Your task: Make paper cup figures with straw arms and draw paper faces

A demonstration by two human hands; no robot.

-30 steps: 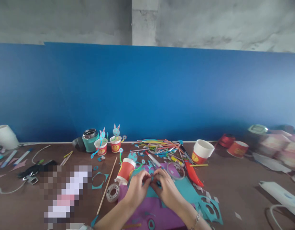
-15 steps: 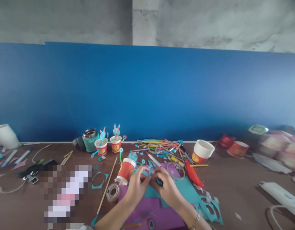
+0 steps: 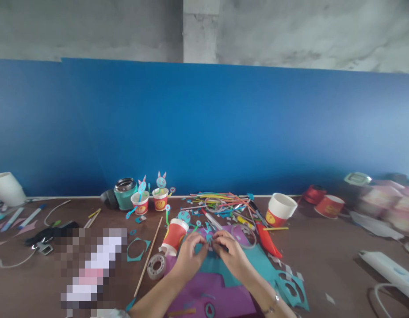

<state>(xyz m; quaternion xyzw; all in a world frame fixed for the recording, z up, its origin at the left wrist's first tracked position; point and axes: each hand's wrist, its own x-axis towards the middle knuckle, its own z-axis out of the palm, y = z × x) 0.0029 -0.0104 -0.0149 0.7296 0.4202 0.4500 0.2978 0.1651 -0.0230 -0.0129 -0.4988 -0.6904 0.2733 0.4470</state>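
Hands: right fingers are now reaching straighter than half a second ago, and a little more of the small blue piece is showing between the fingertips.
Purple sheet: lying nearest, below the wrists, and carrying a round blue cutout.
Left hand: curving inward, thumb and forefinger standing close together at the small piece's left side.
Right hand: mirroring it from the right, fingers bending narrowly toward the same spot; which hand is gripping the piece, I cannot tell.
Small blue piece: sitting right between both sets of fingertips, partly hidden by them.
Teal sheet: spreading beneath the right hand and beyond its edge.
Tape roll: resting left of the left hand, beside a wooden stick.
Red cup: leaning just beyond the tape, a blue face showing at its top.
Straw pile: lying beyond the fingertips.
Blue partition: standing behind everything on the table.
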